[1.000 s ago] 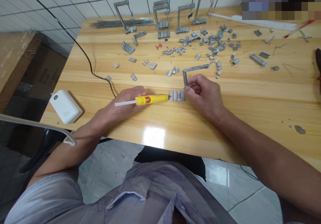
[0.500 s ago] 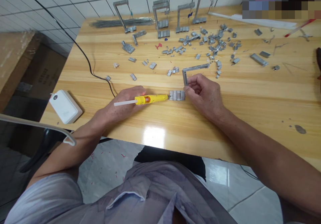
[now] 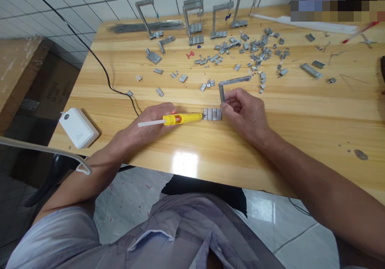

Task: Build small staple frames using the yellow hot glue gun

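My left hand [image 3: 155, 120] is closed around a yellow glue gun [image 3: 188, 118] with a white glue stick out of its back end. The gun's nozzle meets the left end of a flat row of grey metal-like pieces [image 3: 212, 114] lying on the wooden table. At the row's right end, my right hand [image 3: 245, 114] pinches the lower part of a grey L-shaped bar [image 3: 236, 80]. That bar rises from the row, its long arm pointing right. The fingertips hide where the bar meets the row.
Standing grey frames [image 3: 196, 20] and a wire bundle [image 3: 120, 27] line the back of the table [image 3: 150, 148]. Small grey pieces [image 3: 261, 52] lie scattered beyond my hands. A white box [image 3: 78, 128] sits at the left, near a black cable [image 3: 105, 72].
The glue gun has shifted very slightly to the right. My right hand and the L-shaped bar hold almost the same position.
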A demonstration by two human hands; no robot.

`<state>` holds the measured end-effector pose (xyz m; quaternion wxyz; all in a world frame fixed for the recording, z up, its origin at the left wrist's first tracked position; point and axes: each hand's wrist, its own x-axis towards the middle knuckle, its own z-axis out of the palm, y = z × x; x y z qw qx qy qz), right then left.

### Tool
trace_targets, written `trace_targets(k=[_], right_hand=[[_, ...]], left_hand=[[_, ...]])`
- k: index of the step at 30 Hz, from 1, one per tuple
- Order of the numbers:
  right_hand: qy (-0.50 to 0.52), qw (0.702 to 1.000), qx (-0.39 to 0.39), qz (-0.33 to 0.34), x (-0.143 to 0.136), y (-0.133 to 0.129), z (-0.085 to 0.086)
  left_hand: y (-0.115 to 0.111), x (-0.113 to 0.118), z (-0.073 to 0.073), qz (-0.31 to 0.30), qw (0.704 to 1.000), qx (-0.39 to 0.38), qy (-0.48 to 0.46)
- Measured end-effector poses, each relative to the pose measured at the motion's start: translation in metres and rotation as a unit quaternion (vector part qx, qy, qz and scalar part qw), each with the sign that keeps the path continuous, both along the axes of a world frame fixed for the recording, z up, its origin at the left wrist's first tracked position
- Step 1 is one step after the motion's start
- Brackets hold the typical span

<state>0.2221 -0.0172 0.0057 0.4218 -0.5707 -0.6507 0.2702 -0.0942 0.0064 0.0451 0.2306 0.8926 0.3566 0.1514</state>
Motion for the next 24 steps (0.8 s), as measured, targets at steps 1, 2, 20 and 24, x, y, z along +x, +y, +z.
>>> trace_targets(k=[1,2,20,24], right_hand=[[0.002,1.0,0.001,0.0,0.0,0.0,0.0],[0.004,1.0,0.002,0.001,0.0,0.0,0.0],[0.004,1.0,0.001,-0.008,0.0,0.001,-0.001],[0.004,1.0,0.004,-0.005,0.0,0.001,-0.002]], left_hand=[[0.0,0.0,0.0,0.002,1.0,-0.001,0.006],[0.0,0.001,0.001,0.003,1.0,0.0,0.01],[0.005,0.003,0.008,0.014,0.999,0.033,0.013],[0.01,0.004,0.007,0.015,0.999,0.029,-0.016]])
